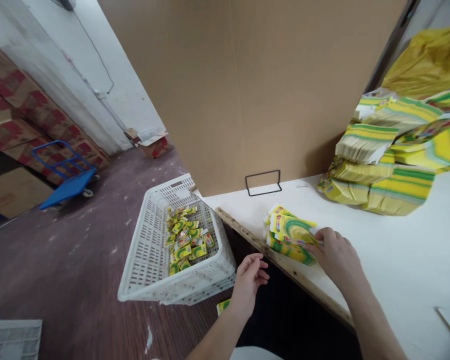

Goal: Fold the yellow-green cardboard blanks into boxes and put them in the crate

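Observation:
On the white tabletop lies a small loose pile of flat yellow-and-green cartons (294, 230). My right hand (335, 255) pinches the right end of the top carton between thumb and fingers. Off the table's wooden edge (255, 240), my left hand (252, 272) hovers with fingers loosely curled and apart, and no object shows in it. To its left, a white plastic crate (135, 260) holds several small folded yellow-and-green boxes (185, 237), lying jumbled on its floor.
Stacked bundles of flat cartons (382, 170) stand at the table's right. A tall cardboard sheet (255, 90) rises behind a black wire stand (263, 183). A blue hand truck (69, 185) stands on the floor, left, by stacked boxes (30, 110). One yellow-green piece (222, 306) lies below the crate.

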Demonstrator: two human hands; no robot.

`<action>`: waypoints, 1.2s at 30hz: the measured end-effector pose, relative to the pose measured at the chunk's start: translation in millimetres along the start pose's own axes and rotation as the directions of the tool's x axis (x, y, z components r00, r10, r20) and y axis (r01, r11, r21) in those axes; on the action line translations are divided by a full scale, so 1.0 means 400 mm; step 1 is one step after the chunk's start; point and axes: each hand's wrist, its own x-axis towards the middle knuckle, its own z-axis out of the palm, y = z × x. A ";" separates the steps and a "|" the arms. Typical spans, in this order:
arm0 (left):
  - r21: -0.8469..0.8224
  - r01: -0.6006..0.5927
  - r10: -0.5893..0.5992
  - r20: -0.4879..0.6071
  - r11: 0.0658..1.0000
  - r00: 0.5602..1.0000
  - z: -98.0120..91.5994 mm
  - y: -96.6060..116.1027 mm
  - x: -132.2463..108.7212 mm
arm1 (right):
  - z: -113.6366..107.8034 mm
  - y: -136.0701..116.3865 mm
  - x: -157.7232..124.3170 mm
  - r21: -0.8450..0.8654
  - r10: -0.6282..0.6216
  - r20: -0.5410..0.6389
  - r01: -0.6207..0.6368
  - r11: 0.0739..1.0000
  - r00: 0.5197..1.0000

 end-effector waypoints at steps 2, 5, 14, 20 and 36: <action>0.000 0.003 -0.003 0.005 1.000 1.000 -0.003 0.000 -0.003 | -0.005 -0.003 -0.001 0.078 -0.002 -0.022 0.004 0.997 1.000; 0.010 0.003 -0.003 0.022 1.000 1.000 -0.009 -0.003 -0.010 | -0.030 -0.019 -0.012 0.212 0.051 -0.037 -0.042 0.976 0.998; -0.160 -0.280 0.311 0.226 0.947 0.923 0.026 0.003 -0.034 | -0.099 -0.184 -0.102 0.668 -0.015 0.087 -0.047 0.742 0.996; -0.313 -0.339 0.405 0.177 0.887 0.897 0.082 0.063 -0.038 | -0.052 -0.276 -0.170 0.837 -0.114 0.126 -0.045 0.546 0.985; -0.348 -0.337 0.375 0.045 0.875 0.926 0.067 0.066 -0.020 | -0.055 -0.317 -0.235 0.840 -0.144 0.253 -0.144 0.523 0.957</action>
